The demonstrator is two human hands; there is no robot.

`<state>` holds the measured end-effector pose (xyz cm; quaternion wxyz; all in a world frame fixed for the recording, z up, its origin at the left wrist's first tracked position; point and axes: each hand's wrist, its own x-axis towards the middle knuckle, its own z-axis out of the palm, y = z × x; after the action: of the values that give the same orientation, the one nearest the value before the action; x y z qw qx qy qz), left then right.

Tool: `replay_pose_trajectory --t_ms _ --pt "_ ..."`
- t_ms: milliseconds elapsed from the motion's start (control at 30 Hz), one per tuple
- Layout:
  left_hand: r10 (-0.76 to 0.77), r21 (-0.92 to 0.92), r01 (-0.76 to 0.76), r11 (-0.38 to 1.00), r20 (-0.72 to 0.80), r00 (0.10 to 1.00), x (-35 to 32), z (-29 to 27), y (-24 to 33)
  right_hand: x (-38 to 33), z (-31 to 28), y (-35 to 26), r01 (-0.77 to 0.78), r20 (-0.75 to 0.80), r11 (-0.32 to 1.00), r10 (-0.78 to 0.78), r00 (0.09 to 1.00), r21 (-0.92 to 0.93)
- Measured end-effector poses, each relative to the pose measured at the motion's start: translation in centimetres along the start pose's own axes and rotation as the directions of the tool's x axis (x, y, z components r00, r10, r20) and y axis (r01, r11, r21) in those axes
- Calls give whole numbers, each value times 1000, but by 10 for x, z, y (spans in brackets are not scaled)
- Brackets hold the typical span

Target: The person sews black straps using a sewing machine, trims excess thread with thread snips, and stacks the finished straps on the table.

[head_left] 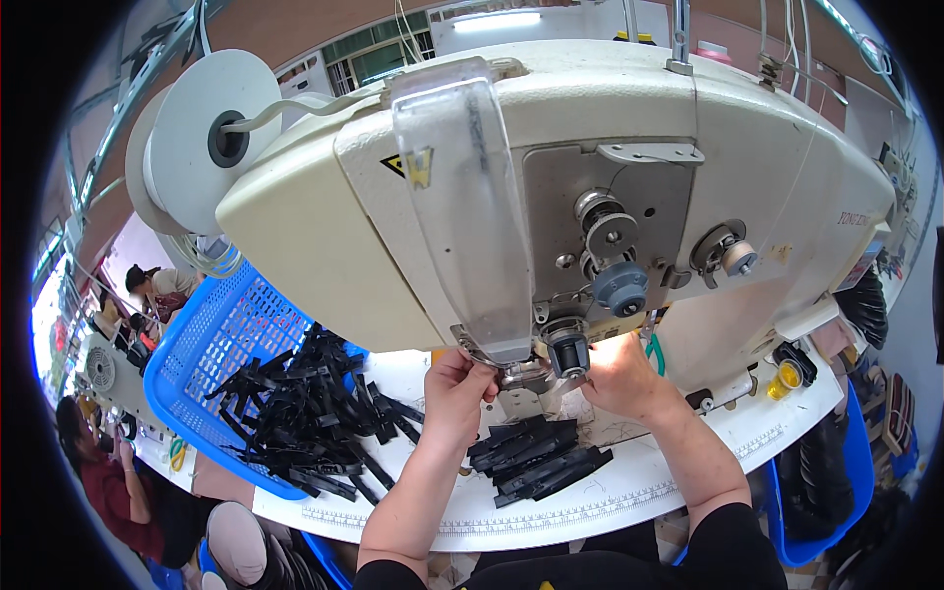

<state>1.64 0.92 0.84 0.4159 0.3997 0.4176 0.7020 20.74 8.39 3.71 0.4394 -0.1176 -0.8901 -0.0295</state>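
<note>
A cream-coloured industrial sewing machine (472,197) fills the upper middle, with a clear plastic guard (457,197) on its front. Under its head, just left of the needle area, my left hand (457,388) is closed in a pinch; whatever lies between the fingertips is hidden. My right hand (624,382) is on the other side of the needle area with its fingers curled in, their tips partly behind the machine parts. What it grips cannot be made out. Between my forearms, a stack of black fabric strips (536,457) lies on the white table (413,516).
At left, a blue plastic basket (192,344) lies tipped, with a heap of black strips (315,413) spilling onto the table. A white reel (211,128) hangs upper left. Right: green-handled scissors (656,354), a small yellow container (784,381), and a blue bin (855,472) below. Other people work far left.
</note>
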Motion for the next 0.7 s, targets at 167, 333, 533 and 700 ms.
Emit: replay_pose_trajectory --t_ms 167,333,533,700 --pt "-10 30 10 1000 -6 1000 -4 4 3 0 -5 -3 -18 13 1000 18 1000 -1" --pt "-26 32 27 999 -16 1000 -8 6 8 -1 -8 -7 -22 10 1000 22 1000 15" --pt "11 -71 -17 997 -84 996 -32 8 7 -5 -15 -12 -53 39 998 52 998 45" --pt "-89 102 82 991 59 994 -68 30 -7 0 -22 -34 -34 -32 995 37 999 99"
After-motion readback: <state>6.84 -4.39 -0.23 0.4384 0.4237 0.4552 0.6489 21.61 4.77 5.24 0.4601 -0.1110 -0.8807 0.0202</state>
